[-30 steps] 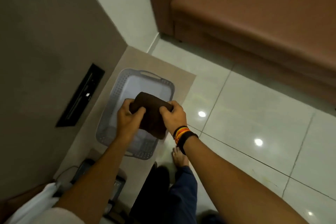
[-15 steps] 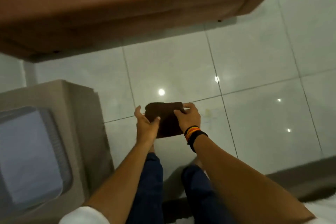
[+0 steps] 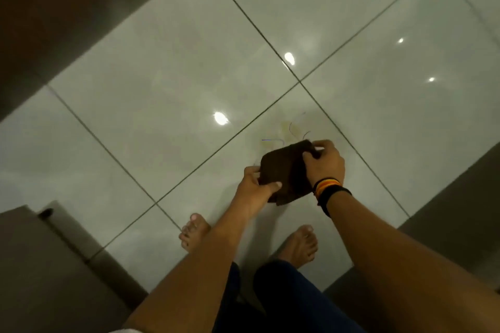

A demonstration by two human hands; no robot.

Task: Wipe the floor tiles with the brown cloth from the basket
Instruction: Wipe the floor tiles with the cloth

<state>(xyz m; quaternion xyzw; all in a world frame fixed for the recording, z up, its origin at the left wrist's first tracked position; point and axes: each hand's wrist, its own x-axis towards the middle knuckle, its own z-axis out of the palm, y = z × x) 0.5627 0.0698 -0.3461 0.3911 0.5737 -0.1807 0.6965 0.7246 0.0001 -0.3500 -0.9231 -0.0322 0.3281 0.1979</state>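
Note:
A folded brown cloth point(image 3: 284, 170) hangs in the air above the glossy pale floor tiles point(image 3: 167, 94). My left hand point(image 3: 257, 186) grips its lower left edge and my right hand point(image 3: 324, 162), with bands on the wrist, grips its upper right edge. Just beyond the cloth, the tile shows a yellowish stain with thin scribbled lines point(image 3: 292, 130). The basket is out of view.
My two bare feet point(image 3: 194, 235) stand on the tiles below the hands. A low beige unit point(image 3: 40, 265) fills the lower left. A dark piece of furniture point(image 3: 67, 8) lies along the upper left, and a grey edge point(image 3: 460, 197) runs at right.
I have turned away from the basket with the cloth held in both hands. The basket and sofa have left the view, and the stained tile now lies under the cloth.

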